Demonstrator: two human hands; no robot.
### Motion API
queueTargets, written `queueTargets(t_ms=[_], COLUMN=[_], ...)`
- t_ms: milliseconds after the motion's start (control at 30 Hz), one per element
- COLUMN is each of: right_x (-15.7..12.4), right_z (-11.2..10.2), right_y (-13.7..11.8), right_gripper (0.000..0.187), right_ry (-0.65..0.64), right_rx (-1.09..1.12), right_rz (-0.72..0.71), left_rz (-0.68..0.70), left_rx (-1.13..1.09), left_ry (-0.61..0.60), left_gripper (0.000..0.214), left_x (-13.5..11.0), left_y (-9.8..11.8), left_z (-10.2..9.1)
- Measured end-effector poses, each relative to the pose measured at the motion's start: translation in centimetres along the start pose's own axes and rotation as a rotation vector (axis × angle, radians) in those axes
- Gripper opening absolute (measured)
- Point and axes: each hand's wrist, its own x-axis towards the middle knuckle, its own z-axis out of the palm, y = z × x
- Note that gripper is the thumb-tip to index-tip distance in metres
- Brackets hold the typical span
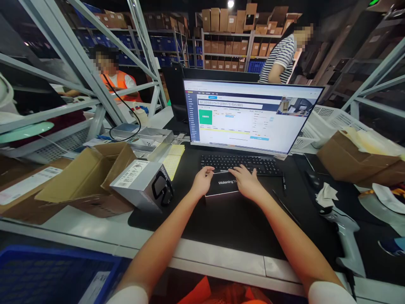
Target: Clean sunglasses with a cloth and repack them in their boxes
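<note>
A flat black box (222, 190) printed "Wakening" is on the black desk mat (240, 223), just in front of the keyboard (240, 162). At its left end, my left hand (201, 182) is closed on the edge, thumb and fingertips near the far corner. My right hand (246, 181) holds the right end, fingers over the far edge and thumb raised. Behind the keyboard stands a lit monitor (234, 118). To the left, a grey box (142, 185) with a headset picture and white label sits beside an open cardboard carton (95, 177).
A barcode scanner (346, 238), mouse (312, 179) and pen (284, 183) lie to the right. Yellow sheets (174, 160) lie behind the grey box. A brown carton (357, 158) stands far right, a blue crate (53, 274) low left. Two people are beyond the desk.
</note>
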Motion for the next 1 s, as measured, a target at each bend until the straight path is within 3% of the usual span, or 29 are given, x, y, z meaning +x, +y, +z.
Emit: queueTargets(t_ms=[67,167,233,267,333,400,500,600,700,767,833,900,1000], right_x=[-0.5,-1.2,-1.7,-1.9,-2.2,-2.4,-2.8,-4.1,-6.9,-9.4,-12.1,-14.5,-16.8], right_z=[-0.2,-0.5,-0.5,-0.4,-0.2,0.0,-0.1,-0.8,-1.7,-2.2,-2.4,-2.0,-1.2], right_y=[-0.2,-0.3,-0.4,-0.5,-0.9,-1.6,-2.4,-2.2,-0.9,0.0,0.4,0.0,-1.4], right_gripper=[0.047,0.077,0.093,0.096,0.095,0.09,0.08,0.074,0.072,0.069,0.066,0.064,0.063], right_ry=[-0.04,-0.101,-0.143,-0.152,-0.143,-0.124,-0.109,-0.033,0.155,0.316,0.464,0.564,0.644], right_rx=[-0.171,-0.249,-0.285,-0.303,-0.336,-0.346,-0.338,-0.359,-0.392,-0.389,-0.366,-0.332,-0.28], right_rz=[-0.081,-0.123,-0.146,-0.158,-0.185,-0.214,-0.262,-0.285,-0.274,-0.251,-0.223,-0.191,-0.146], left_rz=[0.096,0.366,0.535,0.554,0.462,0.325,0.241,0.271,0.221,0.062,-0.178,-0.384,-0.529], left_rx=[0.027,0.155,0.321,0.395,0.531,0.605,0.585,0.346,-0.174,-0.494,-0.699,-0.783,-0.797], left_ry=[0.039,0.178,0.452,0.612,0.767,0.721,0.634,0.591,0.535,0.514,0.419,0.243,0.002], left_gripper=[0.013,0.017,0.026,0.035,0.065,0.088,0.09,0.088,0.084,0.074,0.061,0.051,0.049], left_x=[-1.9,-6.3,-9.0,-10.0,-11.0,-10.8,-9.7,-8.2,-6.1,-4.3,-2.8,-2.0,-2.3], left_y=[1.9,4.4,4.8,4.6,3.6,2.4,1.5,2.0,3.0,3.4,3.4,3.1,2.3], left_z=[-0.9,-4.3,-7.8,-9.7,-13.3,-15.8,-17.1,-16.3,-14.2,-12.2,-9.6,-6.8,-3.4])
